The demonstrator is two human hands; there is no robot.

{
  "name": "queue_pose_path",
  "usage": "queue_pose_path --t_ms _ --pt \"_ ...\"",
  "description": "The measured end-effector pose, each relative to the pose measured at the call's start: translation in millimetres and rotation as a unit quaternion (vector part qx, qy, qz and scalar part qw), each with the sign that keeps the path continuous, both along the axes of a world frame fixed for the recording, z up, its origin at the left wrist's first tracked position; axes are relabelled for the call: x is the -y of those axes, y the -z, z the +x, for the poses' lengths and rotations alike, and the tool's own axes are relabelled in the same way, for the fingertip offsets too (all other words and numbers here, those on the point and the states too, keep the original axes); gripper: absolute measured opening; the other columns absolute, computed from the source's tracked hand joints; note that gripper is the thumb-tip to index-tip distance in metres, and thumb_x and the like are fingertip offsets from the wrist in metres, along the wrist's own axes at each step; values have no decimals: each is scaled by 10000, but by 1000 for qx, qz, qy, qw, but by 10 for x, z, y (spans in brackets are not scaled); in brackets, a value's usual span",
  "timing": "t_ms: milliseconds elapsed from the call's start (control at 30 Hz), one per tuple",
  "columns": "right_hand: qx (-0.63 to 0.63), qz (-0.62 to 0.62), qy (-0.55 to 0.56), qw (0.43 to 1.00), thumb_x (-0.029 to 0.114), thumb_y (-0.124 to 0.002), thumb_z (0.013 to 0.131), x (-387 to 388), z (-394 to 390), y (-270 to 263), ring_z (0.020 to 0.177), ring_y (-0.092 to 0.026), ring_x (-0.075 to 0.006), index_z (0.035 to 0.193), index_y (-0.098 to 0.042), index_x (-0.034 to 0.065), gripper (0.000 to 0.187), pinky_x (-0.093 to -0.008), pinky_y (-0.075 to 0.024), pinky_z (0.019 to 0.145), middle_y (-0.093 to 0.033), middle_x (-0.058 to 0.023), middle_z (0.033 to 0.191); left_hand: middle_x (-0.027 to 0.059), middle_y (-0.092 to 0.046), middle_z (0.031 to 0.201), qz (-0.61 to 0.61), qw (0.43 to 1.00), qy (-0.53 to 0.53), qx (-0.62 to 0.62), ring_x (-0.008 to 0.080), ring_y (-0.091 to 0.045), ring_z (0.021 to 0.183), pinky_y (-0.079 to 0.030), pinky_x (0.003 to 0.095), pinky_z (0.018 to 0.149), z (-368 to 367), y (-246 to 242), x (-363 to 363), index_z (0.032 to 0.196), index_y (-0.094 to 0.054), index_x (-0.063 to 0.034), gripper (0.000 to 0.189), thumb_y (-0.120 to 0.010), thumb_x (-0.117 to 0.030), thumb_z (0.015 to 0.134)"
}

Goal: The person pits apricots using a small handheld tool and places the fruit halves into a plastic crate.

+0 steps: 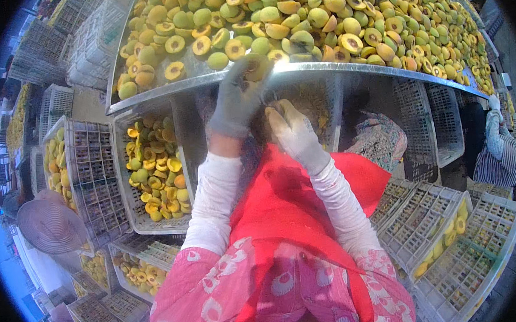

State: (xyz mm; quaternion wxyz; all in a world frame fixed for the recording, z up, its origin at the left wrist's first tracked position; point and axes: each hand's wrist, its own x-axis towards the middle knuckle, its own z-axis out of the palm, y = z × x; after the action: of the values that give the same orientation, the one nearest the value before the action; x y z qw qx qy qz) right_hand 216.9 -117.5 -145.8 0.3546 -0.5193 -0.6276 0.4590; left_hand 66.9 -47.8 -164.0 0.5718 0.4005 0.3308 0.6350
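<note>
My left hand (238, 100), in a grey glove and blurred, holds a halved yellow stone fruit (257, 67) at the front rim of the metal table (181, 84). Just below and to the right, my white-gloved right hand (298, 133) has its fingers curled around a small tool (269, 98). Little of that tool shows, and its exact kind is unclear. Heaped on the table are many fruit halves (350, 42), some with brown pits or pit hollows facing up. Under the rim, partly hidden by my hands, is a plastic crate (336, 110) with blurred brownish and yellow contents.
A crate (155, 226) of cut fruit stands at my left, beside another filled crate (95, 181). Stacked crates (428, 221) rise at my right. A person in a straw hat (51, 225) is at left; another in striped clothing (500, 157) works at far right.
</note>
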Motion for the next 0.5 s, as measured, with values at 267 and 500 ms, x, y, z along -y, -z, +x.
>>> queue_pose_path --t_ms 267,500 --pt "-62 -63 19 996 290 -523 1015 121 11 -204 671 -611 -315 1050 -633 9 304 -405 -475 630 -627 -174 786 133 -616 1230 77 976 -19 -201 199 -649 1038 -536 333 919 158 -135 563 1275 -523 10 351 -580 -190 991" --pt "-60 7 16 998 245 -507 1019 222 -17 -111 639 -569 -226 1053 -642 1 281 -363 -470 619 -592 -120 746 121 -686 1081 -125 991 -29 32 211 -661 939 -543 352 837 263 -118 645 1213 -598 -39 647 -361 -607 1014"
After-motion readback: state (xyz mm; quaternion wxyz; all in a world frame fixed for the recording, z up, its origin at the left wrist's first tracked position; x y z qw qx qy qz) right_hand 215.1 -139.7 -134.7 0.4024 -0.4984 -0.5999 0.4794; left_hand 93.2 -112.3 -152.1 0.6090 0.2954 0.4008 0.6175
